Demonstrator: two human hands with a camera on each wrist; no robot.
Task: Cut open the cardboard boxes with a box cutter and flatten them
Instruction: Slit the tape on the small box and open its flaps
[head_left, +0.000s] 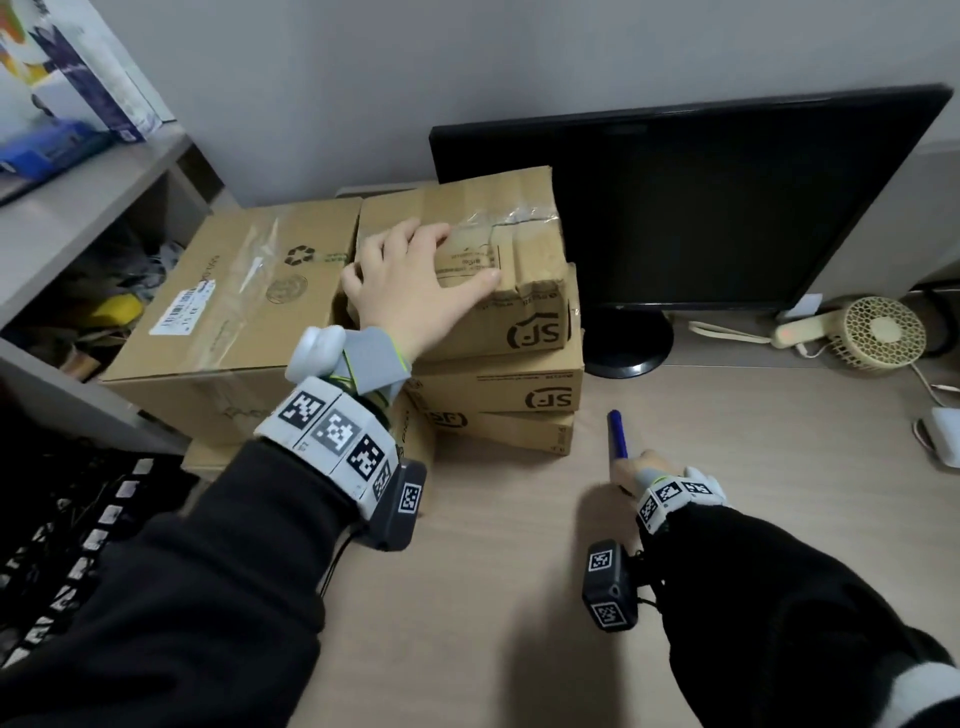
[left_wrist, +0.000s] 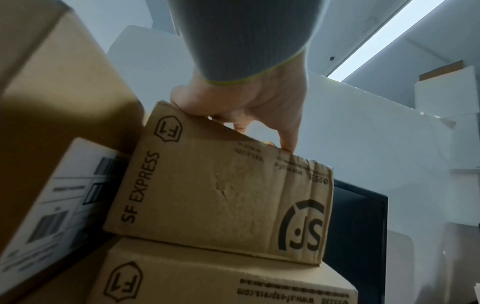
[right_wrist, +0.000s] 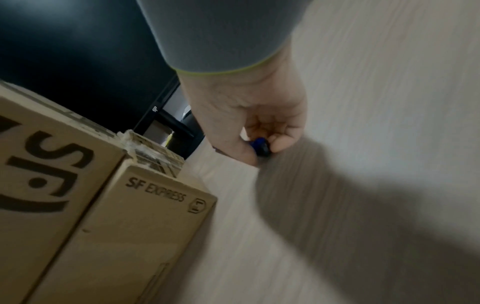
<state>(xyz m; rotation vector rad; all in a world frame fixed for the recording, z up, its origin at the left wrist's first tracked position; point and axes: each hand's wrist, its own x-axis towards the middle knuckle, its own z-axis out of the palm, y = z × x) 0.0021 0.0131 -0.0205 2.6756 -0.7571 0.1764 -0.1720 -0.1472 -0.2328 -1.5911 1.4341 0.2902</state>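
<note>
Three SF Express cardboard boxes are stacked at the back of the desk: a creased top box, a middle box and a bottom box. A larger taped box stands against their left side. My left hand lies spread on the top box, with the thumb near its front edge. On the desk to the right, my right hand grips a blue box cutter that points away from me. No blade can be made out.
A black monitor stands just right of the stack. A small cream fan and a white adapter lie at the far right. A cluttered shelf unit is on the left, a keyboard near left. Bare desk spreads in front.
</note>
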